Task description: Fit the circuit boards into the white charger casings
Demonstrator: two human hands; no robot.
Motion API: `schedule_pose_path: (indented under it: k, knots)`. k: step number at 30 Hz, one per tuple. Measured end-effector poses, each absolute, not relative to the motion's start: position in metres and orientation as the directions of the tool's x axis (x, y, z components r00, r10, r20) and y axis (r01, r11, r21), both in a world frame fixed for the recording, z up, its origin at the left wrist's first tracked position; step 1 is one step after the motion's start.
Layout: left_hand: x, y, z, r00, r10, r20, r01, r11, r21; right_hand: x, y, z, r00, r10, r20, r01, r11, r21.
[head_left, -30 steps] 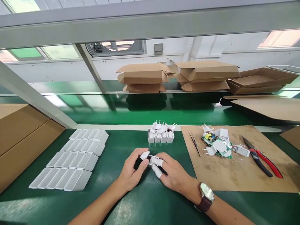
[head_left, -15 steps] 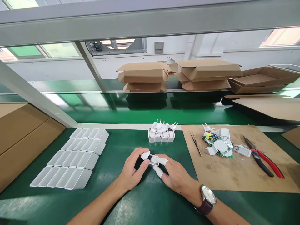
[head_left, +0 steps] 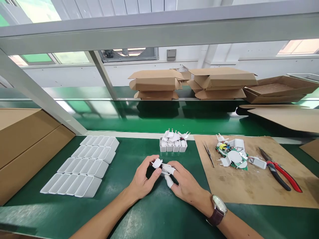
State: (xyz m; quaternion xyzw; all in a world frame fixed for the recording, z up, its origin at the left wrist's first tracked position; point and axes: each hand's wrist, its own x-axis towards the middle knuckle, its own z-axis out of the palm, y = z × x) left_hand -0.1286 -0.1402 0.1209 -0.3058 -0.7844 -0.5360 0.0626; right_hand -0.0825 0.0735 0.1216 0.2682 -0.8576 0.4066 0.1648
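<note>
White plug (head_left: 157,163), angular, flat-faced (seemingly plastic)

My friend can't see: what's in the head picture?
A person's left hand and right hand hold small white plug parts over a green table. Open white boxes sit in rows at left; tweezers and pliers lie on a brown sheet at right.

Electronics workshop (circuit boards (head_left: 225,153), pliers (head_left: 270,163), long green workbench (head_left: 134,149)).

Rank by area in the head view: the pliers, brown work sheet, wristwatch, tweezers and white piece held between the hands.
1. Brown work sheet
2. Pliers
3. Wristwatch
4. Tweezers and white piece: order unsure, as fingers partly cover the piece.
</note>
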Motion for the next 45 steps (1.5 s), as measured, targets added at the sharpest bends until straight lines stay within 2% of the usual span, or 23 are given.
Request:
schedule_pose_path:
  k: [2, 4, 5, 7, 9, 12, 25, 30, 34, 38, 42, 45]
  knots:
    - [-0.127, -0.138, 0.119, -0.797, 0.404, 0.448, 0.562, 0.226, 0.796, -0.085, 0.072, 0.122, -0.884, -0.206, 0.419, -0.466, 0.346, -0.814]
    - [-0.125, -0.136, 0.118, -0.754, 0.415, 0.508, 0.625, 0.216, 0.750, -0.085, 0.070, 0.124, -0.967, -0.137, 0.214, -0.221, 0.035, -0.975]
    - [-0.123, -0.134, 0.118, -0.721, 0.424, 0.548, 0.667, 0.211, 0.714, -0.085, 0.068, 0.125, -0.984, -0.146, 0.097, -0.079, -0.128, -0.989]
    - [-0.120, -0.131, 0.120, -0.651, 0.434, 0.623, 0.744, 0.198, 0.639, -0.083, 0.066, 0.128, -0.969, -0.236, -0.080, 0.162, -0.351, -0.922]
    - [-0.119, -0.130, 0.121, -0.593, 0.426, 0.683, 0.795, 0.179, 0.579, -0.081, 0.065, 0.131, -0.939, -0.313, -0.145, 0.280, -0.443, -0.852]
    - [-0.119, -0.129, 0.124, -0.563, 0.409, 0.718, 0.821, 0.178, 0.542, -0.079, 0.064, 0.134, -0.923, -0.350, -0.159, 0.323, -0.481, -0.815]
    - [-0.119, -0.129, 0.129, -0.560, 0.425, 0.711, 0.825, 0.203, 0.528, -0.079, 0.064, 0.132, -0.913, -0.348, -0.214, 0.369, -0.480, -0.796]
    - [-0.122, -0.132, 0.126, -0.583, 0.445, 0.680, 0.804, 0.200, 0.560, -0.078, 0.063, 0.136, -0.932, -0.308, -0.192, 0.318, -0.437, -0.841]
    - [-0.127, -0.136, 0.123, -0.618, 0.442, 0.650, 0.784, 0.291, 0.548, -0.078, 0.063, 0.140, -0.980, -0.186, -0.069, 0.124, -0.304, -0.944]
    - [-0.136, -0.142, 0.117, -0.746, 0.401, 0.532, 0.666, 0.467, 0.581, -0.077, 0.065, 0.137, -0.985, -0.149, 0.085, -0.064, -0.142, -0.988]
    - [-0.155, -0.149, 0.117, -0.909, 0.217, 0.357, 0.417, 0.524, 0.742, -0.078, 0.065, 0.130, -0.973, -0.086, 0.215, -0.224, 0.102, -0.969]
    - [-0.178, -0.154, 0.122, -0.962, 0.072, 0.264, 0.262, 0.522, 0.812, -0.085, 0.069, 0.125, -0.949, 0.002, 0.316, -0.307, 0.225, -0.925]
